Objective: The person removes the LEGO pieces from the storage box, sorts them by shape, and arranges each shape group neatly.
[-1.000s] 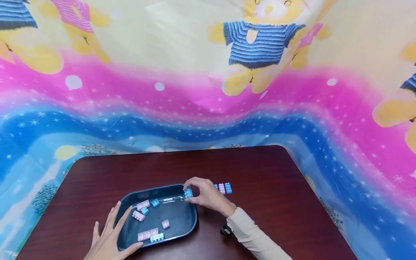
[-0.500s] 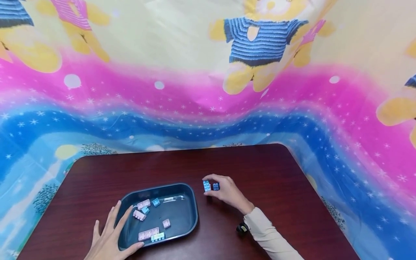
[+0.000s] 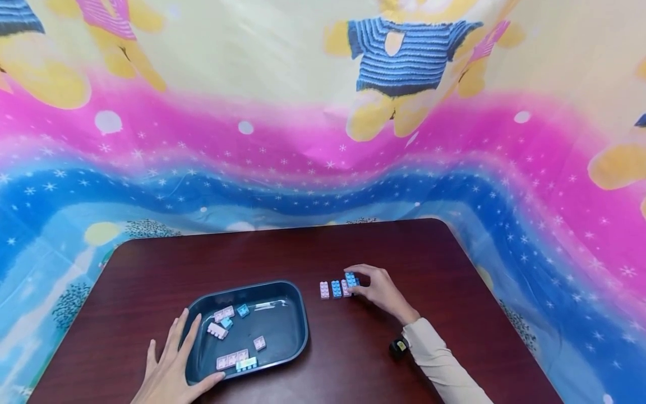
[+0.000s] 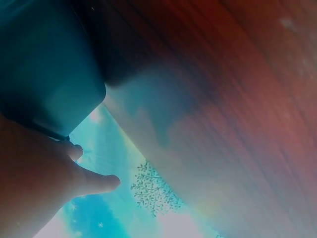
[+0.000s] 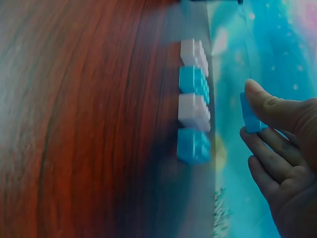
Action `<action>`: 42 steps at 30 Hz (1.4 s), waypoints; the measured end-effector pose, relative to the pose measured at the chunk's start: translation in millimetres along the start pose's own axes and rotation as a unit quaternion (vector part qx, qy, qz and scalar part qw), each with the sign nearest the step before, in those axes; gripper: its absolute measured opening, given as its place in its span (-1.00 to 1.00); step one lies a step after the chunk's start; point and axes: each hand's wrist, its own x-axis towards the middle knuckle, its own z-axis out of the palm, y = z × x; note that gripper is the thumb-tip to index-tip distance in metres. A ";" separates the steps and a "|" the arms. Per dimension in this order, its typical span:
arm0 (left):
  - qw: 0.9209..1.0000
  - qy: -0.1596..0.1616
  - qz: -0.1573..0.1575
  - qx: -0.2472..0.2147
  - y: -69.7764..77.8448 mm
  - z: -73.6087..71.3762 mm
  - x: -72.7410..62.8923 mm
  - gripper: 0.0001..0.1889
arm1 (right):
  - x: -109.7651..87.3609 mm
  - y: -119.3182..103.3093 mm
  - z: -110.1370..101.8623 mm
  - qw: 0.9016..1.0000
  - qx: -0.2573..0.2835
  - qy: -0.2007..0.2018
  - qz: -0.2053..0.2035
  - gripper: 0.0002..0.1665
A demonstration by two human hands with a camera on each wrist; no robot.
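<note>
My right hand [image 3: 378, 289] pinches a blue toy brick [image 3: 350, 279] between thumb and fingers. It is just above the right end of a row of bricks on the table. In the right wrist view that blue brick [image 5: 251, 116] is apart from the row, which runs pink [image 5: 190, 52], blue [image 5: 190, 79], pink [image 5: 192, 110], blue [image 5: 190, 145]. In the head view the hand partly hides the row's right end. With fingers spread, my left hand [image 3: 169, 359] rests at the left rim of a dark tray [image 3: 301, 320]. The left wrist view shows only part of that hand [image 4: 44, 173].
Inside the tray lie loose pink bricks [image 3: 217, 330] and blue bricks [image 3: 243, 310], several in all. The dark red table [image 3: 404, 247] ends at a printed cloth [image 3: 282, 140] hung behind and around it. A black device [image 3: 398, 347] is at the right wrist.
From the tray's right end, my right hand has carried the blue brick rightward, over to the row's right end. My left hand stays at the tray's rim.
</note>
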 end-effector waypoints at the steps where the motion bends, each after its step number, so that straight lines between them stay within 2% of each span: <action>1: 1.000 -0.001 -0.001 0.001 0.1 0.0 -0.1 0.37 | -0.8 3.6 -1.2 1.000 0.000 -0.001 0.005 -0.45; 5: 1.000 -0.005 -0.004 -0.004 0.0 0.2 -1.1 0.36 | -5.0 17.5 -6.6 1.000 0.000 0.004 0.019 -0.47; 10: 1.000 0.000 0.008 -0.009 -1.2 -0.1 -0.3 0.33 | -9.5 32.8 -11.2 1.000 -0.004 0.010 0.027 -0.49; 18: 1.000 -0.006 0.007 -0.001 0.0 -1.8 2.9 0.31 | -12.7 47.3 -13.0 0.999 -0.013 0.000 0.039 -0.51; 30: 1.000 -0.003 0.007 0.004 -0.2 -1.7 1.9 0.31 | -13.4 52.0 -11.8 0.998 -0.007 -0.012 0.054 -0.51; 36: 1.000 0.001 0.007 0.005 -0.4 -1.5 0.7 0.32 | -10.9 51.1 -12.3 0.997 0.002 -0.019 0.071 -0.39; 42: 1.000 0.005 0.011 0.004 -0.6 -1.5 0.6 0.32 | -15.6 48.6 -14.8 0.998 -0.003 -0.025 0.065 -0.27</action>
